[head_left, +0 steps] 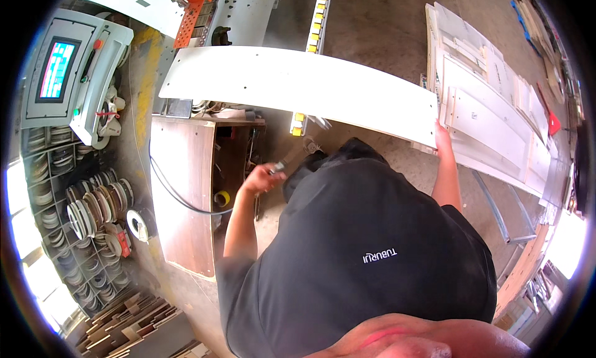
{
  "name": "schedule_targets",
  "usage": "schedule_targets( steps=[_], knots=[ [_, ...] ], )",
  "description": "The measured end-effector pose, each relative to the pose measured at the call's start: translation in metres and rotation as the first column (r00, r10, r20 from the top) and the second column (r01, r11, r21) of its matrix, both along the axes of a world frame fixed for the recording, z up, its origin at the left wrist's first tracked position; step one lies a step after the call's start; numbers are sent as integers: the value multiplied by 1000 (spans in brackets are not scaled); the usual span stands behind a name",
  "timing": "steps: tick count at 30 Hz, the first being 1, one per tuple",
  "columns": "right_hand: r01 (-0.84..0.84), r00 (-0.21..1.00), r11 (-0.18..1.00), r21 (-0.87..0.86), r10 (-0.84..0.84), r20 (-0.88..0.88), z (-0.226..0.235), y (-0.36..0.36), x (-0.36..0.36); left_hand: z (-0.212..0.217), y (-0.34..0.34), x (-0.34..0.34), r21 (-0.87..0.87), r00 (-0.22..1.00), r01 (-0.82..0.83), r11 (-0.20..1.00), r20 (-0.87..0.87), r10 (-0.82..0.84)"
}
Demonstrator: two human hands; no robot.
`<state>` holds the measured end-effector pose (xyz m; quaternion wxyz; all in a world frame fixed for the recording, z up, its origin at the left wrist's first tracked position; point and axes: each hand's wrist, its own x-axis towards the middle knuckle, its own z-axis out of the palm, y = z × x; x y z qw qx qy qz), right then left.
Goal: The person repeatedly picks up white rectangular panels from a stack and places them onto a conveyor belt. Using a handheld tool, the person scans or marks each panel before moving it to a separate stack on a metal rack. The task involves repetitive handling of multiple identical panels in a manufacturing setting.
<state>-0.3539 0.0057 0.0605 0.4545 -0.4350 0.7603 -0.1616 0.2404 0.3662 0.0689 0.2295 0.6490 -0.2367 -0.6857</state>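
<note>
A long white board (298, 91) with small dark holes spans the view in front of me. My right hand (442, 139) is closed on its right end. The board's left end lies over the machine's edge, beside an orange bracket. My left hand (263, 178) is closed round a small grey-green tool (279, 167) that looks metallic; its exact kind is hard to make out. That hand is apart from the board, between my body and a wooden cabinet. A black hose (180, 199) loops across the cabinet and passes behind my left forearm.
A brown cabinet (183, 190) with open shelves holds a yellow tape roll (221, 198). A control panel (59, 69) and racks of edging rolls (99, 203) stand at left. A roller rail (318, 19) runs beyond the board. White panels (490, 103) are stacked at right.
</note>
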Motion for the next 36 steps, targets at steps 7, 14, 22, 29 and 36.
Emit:
schedule_targets(
  steps=[7, 14, 22, 29, 36],
  knots=[
    [37, 999, 989, 144, -41, 19, -34, 6, -6, 49, -11, -8, -322, 870, 375, 869, 445, -210],
    [-92, 990, 982, 163, 107, -88, -9, 14, 35, 51, -93, 4, -356, 559, -788, 502, -74, 826],
    [-200, 974, 976, 82, 208, -94, 47, 3, 78, 12, -153, 5, -467, 445, -841, 274, -309, 841],
    [-244, 956, 965, 97, 256, -140, 37, -33, 78, 19, -180, 18, -489, 422, -838, 241, -302, 855],
    [-291, 926, 954, 80, 301, -226, 29, -117, 81, 28, -249, 46, -507, 554, -775, 377, -258, 792]
  ],
)
